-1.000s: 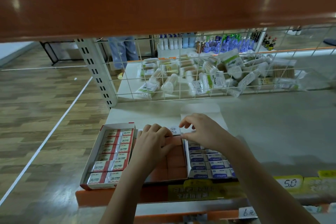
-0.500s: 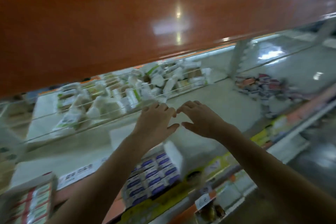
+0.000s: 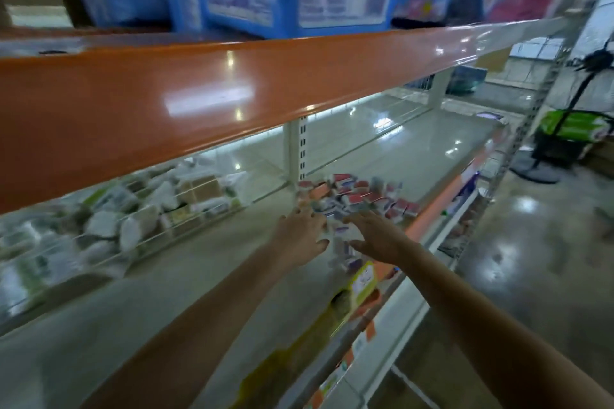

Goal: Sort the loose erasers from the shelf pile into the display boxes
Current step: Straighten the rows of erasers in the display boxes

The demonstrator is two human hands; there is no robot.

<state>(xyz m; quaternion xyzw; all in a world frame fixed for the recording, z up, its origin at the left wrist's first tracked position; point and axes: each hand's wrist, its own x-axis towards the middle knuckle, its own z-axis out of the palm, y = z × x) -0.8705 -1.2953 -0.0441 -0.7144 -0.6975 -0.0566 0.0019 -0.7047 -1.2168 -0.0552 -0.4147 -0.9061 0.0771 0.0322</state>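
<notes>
- The loose erasers (image 3: 358, 199) lie heaped on the shelf (image 3: 199, 276), toward its right end.
- The left hand (image 3: 300, 236) and right hand (image 3: 378, 236) reach side by side, fingers spread, holding nothing, at the pile's near edge.
- Risk: a sweeping grab could knock erasers off the shelf's front edge.
- Wire basket of packets (image 3: 116, 219) sits behind, to the left.

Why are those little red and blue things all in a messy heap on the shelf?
Those erasers lie jumbled in a loose pile on the shelf, tipped every which way, not lined up. Both hands, left and right, reach toward them, open.
</notes>
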